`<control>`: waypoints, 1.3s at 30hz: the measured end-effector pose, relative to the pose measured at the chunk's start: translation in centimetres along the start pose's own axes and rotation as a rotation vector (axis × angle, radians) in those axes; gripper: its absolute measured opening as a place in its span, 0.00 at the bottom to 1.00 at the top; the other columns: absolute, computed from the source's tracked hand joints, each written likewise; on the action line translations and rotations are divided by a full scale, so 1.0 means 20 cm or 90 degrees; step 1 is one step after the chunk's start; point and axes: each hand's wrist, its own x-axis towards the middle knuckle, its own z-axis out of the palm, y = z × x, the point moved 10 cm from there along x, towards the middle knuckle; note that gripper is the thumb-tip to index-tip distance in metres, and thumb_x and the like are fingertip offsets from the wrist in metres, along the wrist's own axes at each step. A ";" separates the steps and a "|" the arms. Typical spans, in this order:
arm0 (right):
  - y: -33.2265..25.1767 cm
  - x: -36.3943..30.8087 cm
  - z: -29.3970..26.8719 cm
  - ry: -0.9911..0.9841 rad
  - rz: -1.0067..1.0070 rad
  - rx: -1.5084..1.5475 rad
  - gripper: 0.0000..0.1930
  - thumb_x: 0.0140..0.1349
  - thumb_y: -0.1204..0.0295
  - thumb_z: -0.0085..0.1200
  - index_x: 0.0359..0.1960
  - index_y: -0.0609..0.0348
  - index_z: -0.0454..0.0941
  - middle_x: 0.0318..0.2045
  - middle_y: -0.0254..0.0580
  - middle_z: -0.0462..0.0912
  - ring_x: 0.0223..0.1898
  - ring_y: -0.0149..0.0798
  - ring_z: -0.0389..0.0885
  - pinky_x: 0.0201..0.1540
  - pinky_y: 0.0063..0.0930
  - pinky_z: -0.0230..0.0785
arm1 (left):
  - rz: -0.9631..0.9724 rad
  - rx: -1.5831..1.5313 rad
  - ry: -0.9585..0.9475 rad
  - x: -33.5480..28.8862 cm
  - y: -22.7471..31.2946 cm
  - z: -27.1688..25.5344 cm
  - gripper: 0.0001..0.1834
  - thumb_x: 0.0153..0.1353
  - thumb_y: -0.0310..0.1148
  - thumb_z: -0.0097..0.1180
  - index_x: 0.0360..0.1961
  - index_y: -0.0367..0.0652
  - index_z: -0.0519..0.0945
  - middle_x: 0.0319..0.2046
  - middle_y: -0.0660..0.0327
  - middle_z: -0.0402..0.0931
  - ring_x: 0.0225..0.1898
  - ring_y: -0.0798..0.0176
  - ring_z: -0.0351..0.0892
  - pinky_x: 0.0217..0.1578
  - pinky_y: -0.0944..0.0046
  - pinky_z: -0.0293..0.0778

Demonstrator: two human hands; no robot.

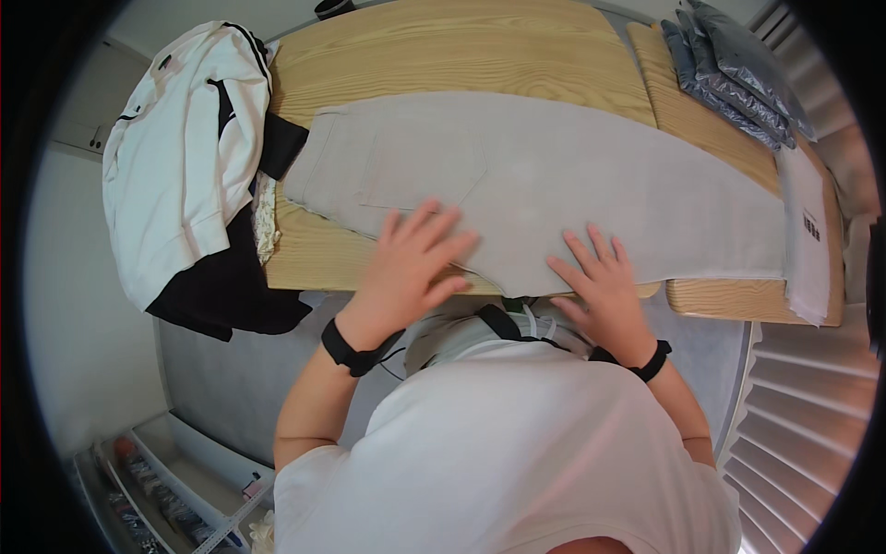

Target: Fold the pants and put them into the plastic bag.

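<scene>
A pair of light grey trousers (572,166), folded lengthwise, lies flat across the wooden table (443,42). Its waist end points left and its leg end reaches the right side, with a stitched back pocket facing up. My left hand (415,254) is over the near edge below the pocket, fingers spread and slightly blurred; whether it touches the cloth I cannot tell. Further right, my right hand (600,282) rests with fingers apart on the cloth near the front edge. Neither hand holds anything. Each wrist wears a black band.
At the left, a white jacket (185,175) with black trim lies over black clothing (235,286) hanging past the table edge. Packed dark garments in clear bags (738,74) are stacked at the far right. White plastic bags (808,231) lie by the right edge. Storage bins (185,462) stand lower left.
</scene>
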 end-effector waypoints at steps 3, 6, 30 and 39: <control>0.03 -0.02 0.01 0.064 -0.025 0.040 0.28 0.43 0.67 0.66 0.50 0.51 0.74 0.56 0.41 0.71 0.58 0.54 0.66 0.57 0.52 0.59 | 0.098 -0.103 -0.003 0.04 0.13 0.08 0.28 0.46 0.35 0.64 0.52 0.52 0.73 0.57 0.58 0.65 0.60 0.51 0.62 0.59 0.42 0.56; 0.02 0.01 -0.06 0.078 -0.031 0.088 0.27 0.42 0.67 0.66 0.48 0.55 0.74 0.52 0.42 0.74 0.56 0.54 0.69 0.55 0.49 0.63 | 0.101 -0.047 0.031 0.09 0.19 0.07 0.23 0.44 0.28 0.63 0.46 0.49 0.76 0.53 0.59 0.69 0.57 0.53 0.66 0.55 0.48 0.63; 0.33 0.03 -0.16 -0.078 0.140 0.312 0.06 0.59 0.72 0.51 0.35 0.60 0.74 0.28 0.51 0.76 0.31 0.54 0.73 0.34 0.35 0.67 | -0.115 -0.131 0.102 -0.04 -0.15 -0.11 0.15 0.45 0.19 0.58 0.38 0.39 0.78 0.37 0.57 0.75 0.38 0.53 0.74 0.35 0.59 0.73; 0.35 0.09 -0.15 -0.141 0.170 0.328 0.09 0.62 0.68 0.49 0.31 0.63 0.70 0.23 0.55 0.70 0.26 0.55 0.66 0.29 0.34 0.63 | -0.127 -0.071 0.120 -0.22 -0.42 -0.21 0.08 0.52 0.23 0.56 0.36 0.38 0.78 0.30 0.55 0.77 0.35 0.51 0.75 0.37 0.59 0.70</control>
